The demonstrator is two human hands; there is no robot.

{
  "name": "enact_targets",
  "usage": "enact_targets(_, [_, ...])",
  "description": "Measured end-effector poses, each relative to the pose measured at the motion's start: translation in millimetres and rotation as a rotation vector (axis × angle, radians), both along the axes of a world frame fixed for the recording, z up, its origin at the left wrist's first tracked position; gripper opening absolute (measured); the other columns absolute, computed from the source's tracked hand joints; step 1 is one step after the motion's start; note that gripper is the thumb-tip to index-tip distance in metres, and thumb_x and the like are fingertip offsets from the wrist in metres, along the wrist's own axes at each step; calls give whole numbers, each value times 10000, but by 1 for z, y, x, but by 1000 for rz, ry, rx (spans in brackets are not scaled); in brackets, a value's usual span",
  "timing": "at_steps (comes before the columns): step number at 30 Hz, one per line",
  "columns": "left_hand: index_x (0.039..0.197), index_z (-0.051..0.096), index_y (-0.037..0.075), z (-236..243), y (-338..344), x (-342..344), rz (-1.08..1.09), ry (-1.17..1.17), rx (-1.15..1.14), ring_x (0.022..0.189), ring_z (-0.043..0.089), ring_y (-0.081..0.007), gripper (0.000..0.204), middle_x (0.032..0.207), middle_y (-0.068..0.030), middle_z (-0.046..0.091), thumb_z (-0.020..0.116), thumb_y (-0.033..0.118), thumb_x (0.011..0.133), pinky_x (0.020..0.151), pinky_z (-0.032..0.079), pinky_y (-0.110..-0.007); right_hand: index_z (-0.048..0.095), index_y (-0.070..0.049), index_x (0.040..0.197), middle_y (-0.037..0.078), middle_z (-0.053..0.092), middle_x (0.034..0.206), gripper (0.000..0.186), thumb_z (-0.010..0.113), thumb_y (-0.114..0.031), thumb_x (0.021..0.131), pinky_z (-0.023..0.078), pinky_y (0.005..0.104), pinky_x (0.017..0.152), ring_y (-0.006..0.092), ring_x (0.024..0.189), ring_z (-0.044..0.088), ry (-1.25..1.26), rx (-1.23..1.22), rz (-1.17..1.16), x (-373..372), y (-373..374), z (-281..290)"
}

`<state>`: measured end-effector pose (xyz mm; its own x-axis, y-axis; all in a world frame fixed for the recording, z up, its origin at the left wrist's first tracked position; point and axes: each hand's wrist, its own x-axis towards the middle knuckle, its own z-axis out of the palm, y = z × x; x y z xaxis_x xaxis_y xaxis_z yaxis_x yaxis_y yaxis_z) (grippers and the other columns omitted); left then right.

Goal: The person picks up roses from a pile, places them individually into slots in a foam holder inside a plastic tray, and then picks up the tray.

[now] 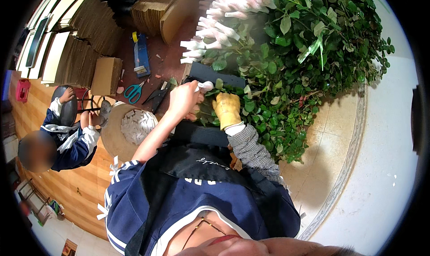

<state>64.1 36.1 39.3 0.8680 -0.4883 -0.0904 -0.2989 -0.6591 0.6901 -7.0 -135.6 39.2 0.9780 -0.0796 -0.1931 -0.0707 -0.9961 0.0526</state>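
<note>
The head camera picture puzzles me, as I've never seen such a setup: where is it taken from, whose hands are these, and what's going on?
There's no machine working here, only a person. The camera sits on their head looking down, so their chest fills the bottom; its wide lens bends straight edges. The picture's left is their left.

The bare left hand holds a white mesh sleeve. The right hand, in a yellow glove, is among leafy stems; its exact grip is hidden.

On the reddish-brown table lie teal scissors and a blue tape dispenser. A round tub holds small white pieces. Another person sits at far left.
</note>
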Motion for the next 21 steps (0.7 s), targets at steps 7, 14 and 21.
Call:
enact_targets(7, [858,662,-13,20,92,18,550,-75,-322,777,671,-278,92,832,-144,659,592,41,834,727,531,-383,735,-56,801,150,713,776,272,740,-324,849,541,444,697,342,728,693,-164,223,-94,1,-11,-11])
enact_targets(14, [949,615,58,25,14,-4,51,88,-127,864,689,-403,336,904,-206,703,703,378,898,708,535,-475,746,-76,930,160,722,843,224,722,-287,861,543,469,741,357,783,691,-32,273,-18,5,-19,-9])
enact_targets(21, [982,676,46,16,80,-2,448,-20,-109,865,693,-388,172,896,-227,686,636,209,945,708,524,-454,732,-85,1024,162,723,851,268,723,-282,842,546,474,752,365,797,691,-133,293,-132,-1,-26,-30])
